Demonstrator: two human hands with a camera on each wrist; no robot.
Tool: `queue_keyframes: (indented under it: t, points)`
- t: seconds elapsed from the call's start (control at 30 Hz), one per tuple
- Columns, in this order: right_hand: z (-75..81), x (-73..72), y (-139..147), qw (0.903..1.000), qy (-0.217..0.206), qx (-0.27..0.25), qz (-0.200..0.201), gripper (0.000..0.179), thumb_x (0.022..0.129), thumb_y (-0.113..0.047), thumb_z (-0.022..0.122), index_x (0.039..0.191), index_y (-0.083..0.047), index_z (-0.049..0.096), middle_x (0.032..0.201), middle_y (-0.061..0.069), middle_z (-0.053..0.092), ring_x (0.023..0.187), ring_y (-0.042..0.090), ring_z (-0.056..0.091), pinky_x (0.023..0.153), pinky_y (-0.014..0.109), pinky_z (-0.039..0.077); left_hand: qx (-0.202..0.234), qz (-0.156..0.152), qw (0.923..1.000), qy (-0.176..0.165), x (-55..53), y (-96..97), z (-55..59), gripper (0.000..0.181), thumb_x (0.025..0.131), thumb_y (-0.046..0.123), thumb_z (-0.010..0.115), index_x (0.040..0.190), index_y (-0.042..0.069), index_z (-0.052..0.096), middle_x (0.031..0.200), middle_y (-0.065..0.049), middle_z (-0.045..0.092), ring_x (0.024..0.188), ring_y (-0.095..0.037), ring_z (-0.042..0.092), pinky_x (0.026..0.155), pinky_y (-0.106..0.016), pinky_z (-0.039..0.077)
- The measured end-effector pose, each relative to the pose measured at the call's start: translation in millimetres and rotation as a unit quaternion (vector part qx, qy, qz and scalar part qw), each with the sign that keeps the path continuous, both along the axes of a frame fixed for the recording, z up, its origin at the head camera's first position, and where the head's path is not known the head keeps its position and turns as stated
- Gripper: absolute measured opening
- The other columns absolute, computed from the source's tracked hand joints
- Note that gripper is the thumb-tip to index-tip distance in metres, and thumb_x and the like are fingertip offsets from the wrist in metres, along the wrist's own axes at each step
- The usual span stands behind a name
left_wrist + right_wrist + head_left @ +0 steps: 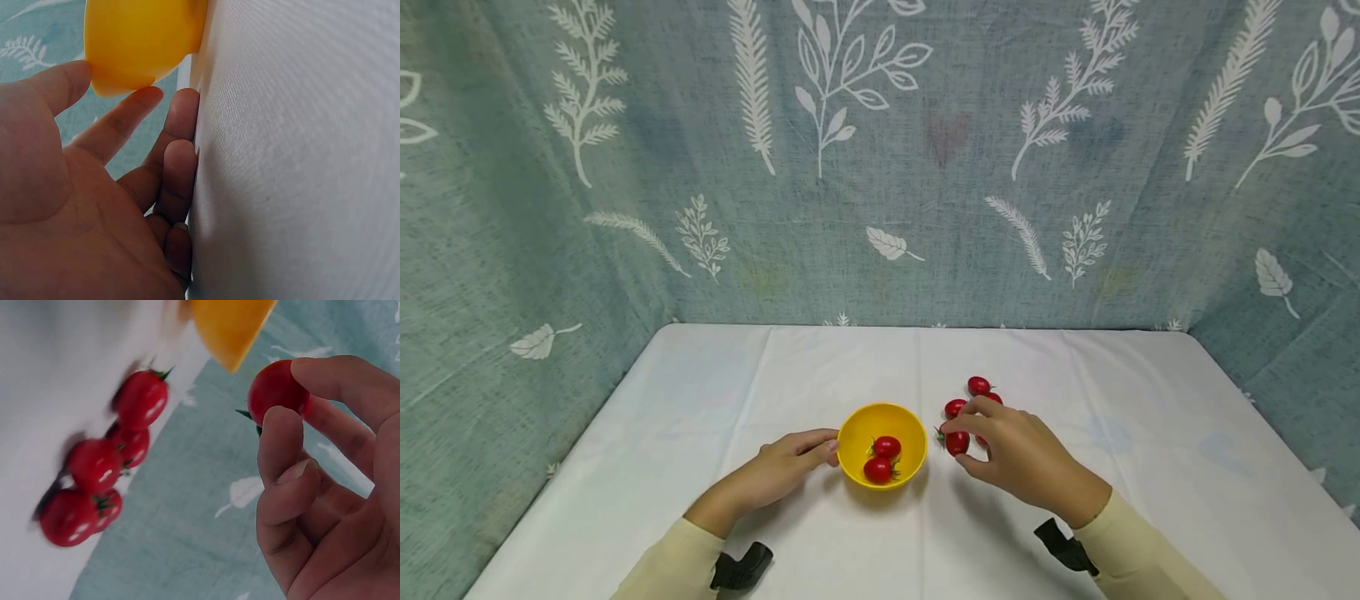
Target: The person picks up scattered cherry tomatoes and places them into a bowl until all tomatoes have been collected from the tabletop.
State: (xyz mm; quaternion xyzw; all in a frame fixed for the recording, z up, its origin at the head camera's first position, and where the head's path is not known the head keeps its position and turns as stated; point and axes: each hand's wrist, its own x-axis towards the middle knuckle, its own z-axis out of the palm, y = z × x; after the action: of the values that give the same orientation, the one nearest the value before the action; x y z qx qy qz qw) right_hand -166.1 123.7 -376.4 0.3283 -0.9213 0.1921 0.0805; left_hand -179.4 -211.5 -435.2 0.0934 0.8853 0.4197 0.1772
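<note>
A yellow bowl (847, 467) sits upright on the white cloth, with two red cherry tomatoes (878, 470) inside it. My left hand (782, 471) holds the bowl at its left side. In the left wrist view the thumb (72, 81) meets the rim and the index fingertip touches the outer wall. To the right of the bowl, my right hand (1030, 454) pinches a cherry tomato (275, 394) with a green stem between thumb and fingers, lifted off the cloth. Several more cherry tomatoes (94, 464) lie together on the cloth, partly hidden behind this hand in the head view.
White cloth (700, 375) covers the table. Grey-green curtains (880, 208) with white leaf prints stand behind it and at both sides. A black strap piece (741, 567) sits at the left wrist, another (1066, 548) at the right.
</note>
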Motion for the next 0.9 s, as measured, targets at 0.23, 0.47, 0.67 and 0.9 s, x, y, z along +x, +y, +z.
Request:
queue_keyframes:
  t: [0.23, 0.47, 0.67, 0.9]
  points:
    - [5.0, -4.8, -19.4, 0.9995, 0.009, -0.012, 0.026, 0.028, 0.081, -0.019, 0.084, 0.107, -0.018, 0.075, 0.105, -0.001, 0.065, 0.061, -0.002, 0.048, 0.057, 0.013, 0.046, 0.002, 0.002, 1.0000, -0.001, 0.5, -0.7, 0.1, 0.044, 0.103, 0.049, 0.048, 0.135, 0.023, 0.062, 0.102, 0.010, 0.074, 0.144, -0.033, 0.042, 0.108, -0.077, -0.010]
    - [4.1, -11.1, -36.5, 0.9994, -0.009, -0.006, 0.032, 0.028, 0.082, -0.021, 0.083, 0.109, -0.019, 0.075, 0.108, -0.001, 0.066, 0.065, 0.002, 0.049, 0.059, 0.014, 0.047, 0.004, -0.005, 1.0000, 0.007, 0.4, -1.7, 1.3, 0.043, 0.104, 0.047, 0.047, 0.135, 0.023, 0.062, 0.104, 0.010, 0.074, 0.143, -0.032, 0.043, 0.108, -0.076, -0.007]
    - [-2.5, -16.5, -48.1, 0.9992, -0.030, 0.009, 0.024, 0.028, 0.083, -0.023, 0.081, 0.110, -0.020, 0.075, 0.110, -0.002, 0.066, 0.065, 0.003, 0.052, 0.059, 0.015, 0.046, 0.005, -0.007, 1.0000, 0.003, 2.2, -1.6, 3.8, 0.043, 0.104, 0.046, 0.047, 0.137, 0.022, 0.061, 0.103, 0.009, 0.074, 0.138, -0.031, 0.048, 0.109, -0.075, -0.004]
    - [-11.5, -20.9, -58.3, 0.9975, -0.066, 0.022, 0.016, 0.029, 0.084, -0.026, 0.081, 0.111, -0.020, 0.075, 0.111, -0.001, 0.066, 0.080, 0.011, 0.062, 0.068, 0.017, 0.053, 0.004, -0.008, 0.9999, 0.005, 1.6, -0.9, 4.3, 0.042, 0.104, 0.045, 0.047, 0.136, 0.022, 0.061, 0.102, 0.009, 0.074, 0.141, -0.031, 0.045, 0.107, -0.078, -0.008]
